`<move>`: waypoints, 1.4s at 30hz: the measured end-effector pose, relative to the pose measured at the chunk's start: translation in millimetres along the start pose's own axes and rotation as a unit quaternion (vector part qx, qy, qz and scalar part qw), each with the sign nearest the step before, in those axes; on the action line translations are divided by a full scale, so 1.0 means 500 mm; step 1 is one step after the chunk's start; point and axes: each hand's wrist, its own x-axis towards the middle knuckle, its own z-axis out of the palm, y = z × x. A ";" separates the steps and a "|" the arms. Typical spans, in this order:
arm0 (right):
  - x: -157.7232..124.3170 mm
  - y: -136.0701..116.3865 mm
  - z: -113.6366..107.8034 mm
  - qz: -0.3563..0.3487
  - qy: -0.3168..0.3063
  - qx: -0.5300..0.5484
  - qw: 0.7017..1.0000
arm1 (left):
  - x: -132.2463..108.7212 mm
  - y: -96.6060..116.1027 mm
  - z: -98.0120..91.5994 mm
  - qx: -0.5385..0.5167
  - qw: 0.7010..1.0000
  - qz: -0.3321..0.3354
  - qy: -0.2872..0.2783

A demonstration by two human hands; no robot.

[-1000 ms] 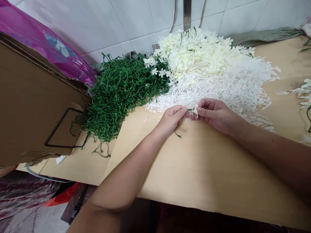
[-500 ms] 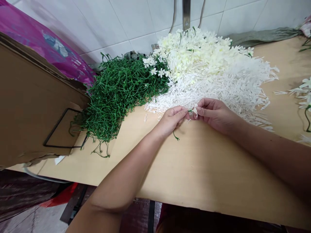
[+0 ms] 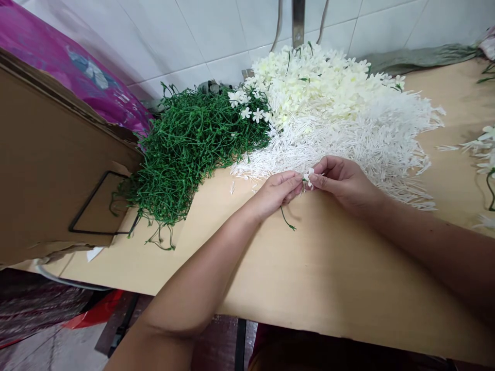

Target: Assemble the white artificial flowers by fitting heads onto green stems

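My left hand [image 3: 277,191] pinches a green plastic stem [image 3: 288,220], whose lower end hangs below the fingers over the table. Between the fingertips of both hands is a small white artificial flower [image 3: 310,178], at the upper end of the stem. My right hand [image 3: 342,181] is closed on this flower with thumb and forefinger. Just behind the hands lies a heap of thin white plastic pieces [image 3: 332,139], with a pile of cream-white flower heads [image 3: 317,87] behind it. A tangled heap of green stems [image 3: 201,139] lies to the left.
A cardboard box [image 3: 58,165] stands on the left with a black wire frame [image 3: 104,206] by it and a purple bag [image 3: 77,67] behind. More white flowers [image 3: 488,149] lie at the right edge. A tiled wall [image 3: 216,31] closes off the back of the table [image 3: 278,278].
The hands have stayed close together while the flower turned between the fingertips. The stem's hanging end has swung slightly right and shows more of its length.
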 end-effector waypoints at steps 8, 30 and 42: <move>-0.001 0.010 -0.002 0.026 -0.019 0.049 0.998 | 0.003 -0.005 -0.002 -0.046 0.998 0.000 -0.035; -0.009 -0.003 0.001 0.018 0.016 -0.042 0.999 | -0.001 0.003 0.022 -0.040 0.999 0.000 0.012; -0.005 0.000 0.001 0.031 -0.045 0.030 0.998 | -0.006 0.001 0.011 -0.055 0.998 0.009 -0.039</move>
